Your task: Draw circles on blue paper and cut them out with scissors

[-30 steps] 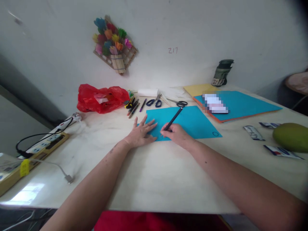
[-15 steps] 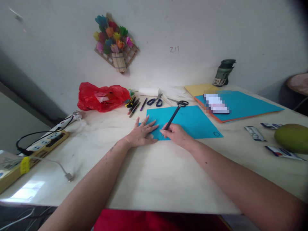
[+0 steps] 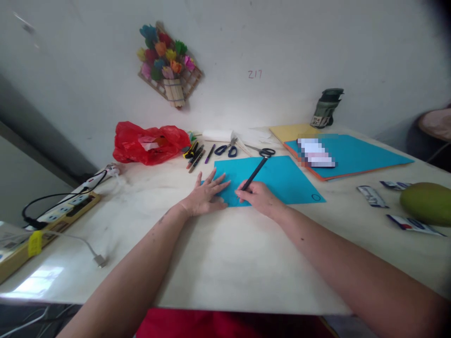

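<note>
A blue sheet of paper [image 3: 282,180] lies on the table in front of me, with a small dark circle drawn at its near right corner. My left hand [image 3: 207,195] rests flat with spread fingers over the sheet's left end. In my right hand [image 3: 259,195] is a long black pen [image 3: 255,172], held tilted with its tip down near the sheet's front edge. The fingers partly hide the tip. Beyond the sheet's far edge lie black-handled scissors [image 3: 267,152], and farther left a second pair of scissors with dark blue handles [image 3: 232,151].
Several markers [image 3: 198,158] and a red plastic bag [image 3: 150,143] lie at the back left. A power strip [image 3: 66,209] runs along the left. To the right are a phone [image 3: 315,152] on coloured sheets, a green bottle [image 3: 327,108], small packets [image 3: 372,196] and a green fruit [image 3: 426,203].
The whole view has shifted very slightly. My right hand keeps its grip on the pen near the same spot, and my left hand stays flat on the sheet.
</note>
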Tool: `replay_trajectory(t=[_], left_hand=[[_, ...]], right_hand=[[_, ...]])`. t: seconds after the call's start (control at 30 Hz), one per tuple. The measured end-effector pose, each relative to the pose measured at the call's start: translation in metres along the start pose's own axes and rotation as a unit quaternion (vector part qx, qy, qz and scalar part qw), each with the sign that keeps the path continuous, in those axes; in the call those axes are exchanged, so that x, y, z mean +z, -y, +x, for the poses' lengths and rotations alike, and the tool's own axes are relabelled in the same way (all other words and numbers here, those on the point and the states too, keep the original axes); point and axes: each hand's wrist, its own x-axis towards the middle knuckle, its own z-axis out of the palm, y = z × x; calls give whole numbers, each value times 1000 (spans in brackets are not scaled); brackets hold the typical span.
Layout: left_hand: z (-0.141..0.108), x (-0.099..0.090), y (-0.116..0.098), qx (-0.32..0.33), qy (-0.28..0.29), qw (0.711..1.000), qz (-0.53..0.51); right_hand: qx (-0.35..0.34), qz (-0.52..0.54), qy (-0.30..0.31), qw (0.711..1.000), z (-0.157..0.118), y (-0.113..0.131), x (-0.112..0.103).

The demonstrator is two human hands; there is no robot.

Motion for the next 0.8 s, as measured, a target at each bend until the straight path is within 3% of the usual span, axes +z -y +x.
replay_trajectory(t=[0.23, 0.8], left_hand=[[0, 0, 0, -9, -13, 1000, 4], [0, -2, -1, -15, 20, 1000, 3]], right_hand=[[-5, -34, 20, 999, -1, 0, -2], [-22, -43, 47, 998, -1, 0, 1]])
